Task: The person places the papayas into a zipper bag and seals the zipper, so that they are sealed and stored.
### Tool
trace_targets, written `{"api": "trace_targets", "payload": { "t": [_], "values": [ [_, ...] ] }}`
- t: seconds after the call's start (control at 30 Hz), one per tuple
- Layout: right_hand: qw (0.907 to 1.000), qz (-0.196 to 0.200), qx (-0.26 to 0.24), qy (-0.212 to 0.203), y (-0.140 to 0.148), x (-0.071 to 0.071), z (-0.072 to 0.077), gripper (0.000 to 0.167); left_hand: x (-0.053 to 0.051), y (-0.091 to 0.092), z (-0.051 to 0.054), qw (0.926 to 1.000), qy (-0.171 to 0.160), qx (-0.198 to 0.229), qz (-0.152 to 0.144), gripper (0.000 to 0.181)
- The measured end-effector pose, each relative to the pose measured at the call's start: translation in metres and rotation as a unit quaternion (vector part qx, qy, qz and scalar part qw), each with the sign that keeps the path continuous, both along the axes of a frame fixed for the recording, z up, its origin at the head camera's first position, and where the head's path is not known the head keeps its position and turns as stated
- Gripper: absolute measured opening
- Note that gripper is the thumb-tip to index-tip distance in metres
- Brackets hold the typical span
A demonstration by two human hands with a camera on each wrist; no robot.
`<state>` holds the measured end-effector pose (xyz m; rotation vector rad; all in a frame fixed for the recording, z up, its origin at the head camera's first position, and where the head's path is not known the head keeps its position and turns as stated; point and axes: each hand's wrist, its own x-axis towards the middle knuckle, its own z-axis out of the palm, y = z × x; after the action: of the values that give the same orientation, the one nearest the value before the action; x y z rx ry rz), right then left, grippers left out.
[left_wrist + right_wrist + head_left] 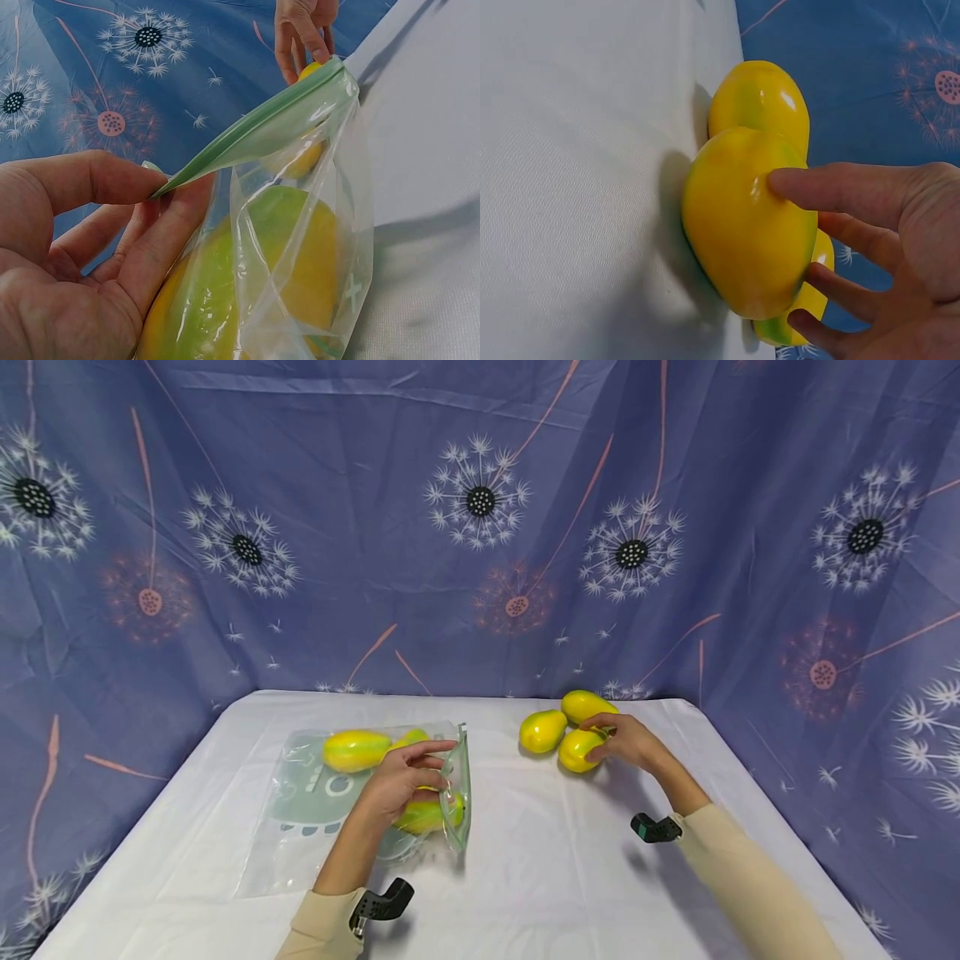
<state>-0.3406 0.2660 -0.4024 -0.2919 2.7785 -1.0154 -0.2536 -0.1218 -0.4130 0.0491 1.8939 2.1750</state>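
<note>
A clear zip bag [281,860] with a green print and green zip edge lies on the left, with several yellow-green mangoes [356,751] inside. My left hand [401,781] pinches the bag's zip edge between thumb and fingers, as the left wrist view shows. Behind the clear film a mango [247,277] sits close to those fingers. On the right, my right hand [630,742] holds the nearest of three loose mangoes [577,752]. In the right wrist view the thumb lies on this mango [742,225], and the fingers are at its far side, partly hidden.
Two other mangoes, one at the left [542,732] and one behind [587,705], lie close to the held one near the table's back edge. A white cloth covers the table [525,868]. A blue dandelion-patterned curtain [375,527] hangs behind and at both sides.
</note>
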Motion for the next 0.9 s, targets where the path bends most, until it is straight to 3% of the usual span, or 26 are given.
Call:
{"api": "trace_targets", "payload": {
  "t": [0.17, 0.5, 0.73, 0.9],
  "values": [
    [1.0, 0.007, -0.004, 0.003, -0.001, 0.002, 0.001, 0.061, 0.0, -0.001, 0.001, 1.0, 0.002, -0.003, 0.0, 0.057],
    [0.9992, -0.002, -0.009, -0.04, -0.002, 0.01, -0.001, 0.064, 0.0, -0.001, 0.0, 1.0, -0.005, -0.003, 0.0, 0.058],
    [0.9981, 0.025, -0.017, -0.053, 0.001, 0.017, -0.006, 0.066, 0.001, -0.001, 0.0, 1.0, -0.006, -0.004, -0.003, 0.058],
    [0.9979, 0.044, -0.029, -0.036, 0.001, 0.025, -0.01, 0.065, 0.0, -0.001, 0.0, 1.0, -0.004, -0.005, -0.002, 0.058]
  ]
}}
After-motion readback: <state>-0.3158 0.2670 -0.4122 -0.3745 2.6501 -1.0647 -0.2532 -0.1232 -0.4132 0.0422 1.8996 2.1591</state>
